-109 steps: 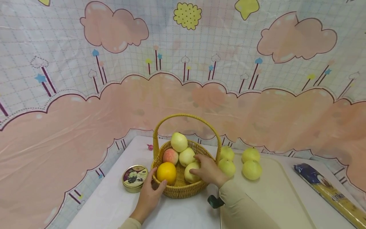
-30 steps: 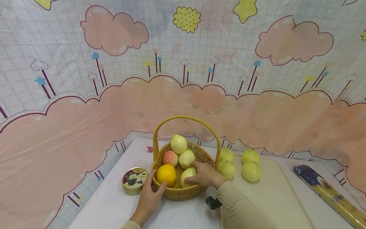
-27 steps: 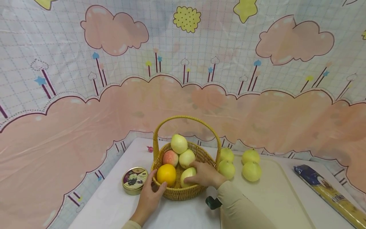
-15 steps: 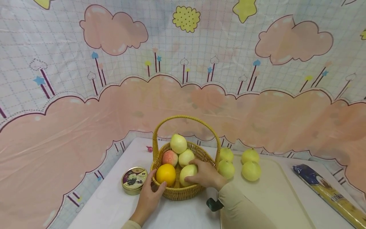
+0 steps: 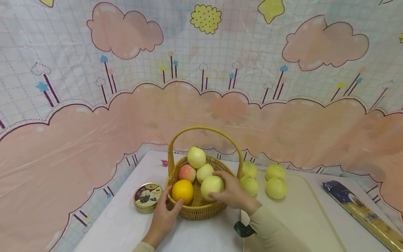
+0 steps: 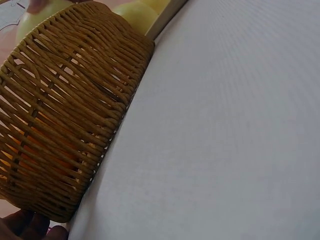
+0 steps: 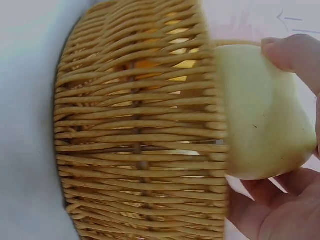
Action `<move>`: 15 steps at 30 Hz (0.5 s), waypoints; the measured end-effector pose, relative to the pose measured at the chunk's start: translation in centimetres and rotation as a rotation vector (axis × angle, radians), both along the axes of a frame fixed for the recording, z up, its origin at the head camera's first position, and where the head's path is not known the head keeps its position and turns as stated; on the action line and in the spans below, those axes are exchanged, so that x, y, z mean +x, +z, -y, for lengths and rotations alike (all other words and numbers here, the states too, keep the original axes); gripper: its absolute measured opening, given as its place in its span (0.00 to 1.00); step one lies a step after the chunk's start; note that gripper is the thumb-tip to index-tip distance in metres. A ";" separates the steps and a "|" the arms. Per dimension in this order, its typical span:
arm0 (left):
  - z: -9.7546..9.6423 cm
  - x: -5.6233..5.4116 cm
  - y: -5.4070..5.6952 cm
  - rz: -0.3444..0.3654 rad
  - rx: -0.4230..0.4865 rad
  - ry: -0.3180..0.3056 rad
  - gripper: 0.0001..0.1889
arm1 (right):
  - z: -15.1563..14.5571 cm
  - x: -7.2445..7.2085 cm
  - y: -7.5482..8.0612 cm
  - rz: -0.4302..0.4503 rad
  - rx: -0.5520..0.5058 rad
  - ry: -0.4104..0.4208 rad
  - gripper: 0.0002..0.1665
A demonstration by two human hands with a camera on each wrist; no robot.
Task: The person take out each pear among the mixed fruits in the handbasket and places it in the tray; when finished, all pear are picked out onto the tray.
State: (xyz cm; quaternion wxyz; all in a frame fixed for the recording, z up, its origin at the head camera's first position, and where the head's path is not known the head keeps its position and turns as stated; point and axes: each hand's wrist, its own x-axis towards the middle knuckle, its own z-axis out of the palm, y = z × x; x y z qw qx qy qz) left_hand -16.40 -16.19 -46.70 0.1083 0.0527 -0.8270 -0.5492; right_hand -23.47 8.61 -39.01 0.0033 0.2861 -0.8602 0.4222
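My right hand (image 5: 234,192) grips a pale green pear (image 5: 212,188) at the right front of the wicker basket (image 5: 201,212). In the right wrist view the pear (image 7: 260,110) sticks up past the rim, with thumb and fingers on opposite sides. My left hand (image 5: 163,215) holds the basket's left front rim; its fingers (image 6: 30,225) touch the basket wall in the left wrist view. An orange (image 5: 182,192) lies inside beside the left hand. Behind it are a peach (image 5: 187,173) and two more pale pears, one (image 5: 205,173) partly behind the held pear, the other (image 5: 196,157) at the back.
A cream tray (image 5: 292,217) on the right bears several pale green fruits (image 5: 276,188). Beyond it lies a long blue and gold packet (image 5: 362,211). Left of the basket stands a round tin (image 5: 147,197); a small pink item (image 5: 164,162) lies behind. The basket's tall handle (image 5: 204,127) arches overhead.
The right hand lowered the pear into the basket front, and in the last half second has raised it slightly and moved it right. The left hand stays at the rim.
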 end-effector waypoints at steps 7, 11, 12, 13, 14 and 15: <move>0.0 -0.2 0.2 -0.008 0.006 -0.004 0.39 | -1.5 1.3 1.4 -0.069 -0.044 0.038 0.39; 0.0 -0.1 0.1 -0.007 0.009 -0.004 0.39 | -2.6 2.1 1.6 -0.100 -0.015 0.038 0.38; 0.0 -0.1 0.1 -0.009 0.009 -0.004 0.39 | -3.0 2.3 1.5 -0.108 -0.006 0.033 0.38; 0.0 -0.1 0.1 -0.011 0.010 -0.005 0.39 | -3.3 2.5 1.5 -0.119 0.002 0.027 0.38; 0.0 -0.1 0.0 -0.012 0.010 -0.007 0.39 | -3.6 2.7 1.4 -0.127 0.007 0.022 0.38; 0.1 -0.1 0.0 -0.013 0.011 -0.008 0.39 | -4.0 2.9 1.3 -0.137 0.012 0.018 0.38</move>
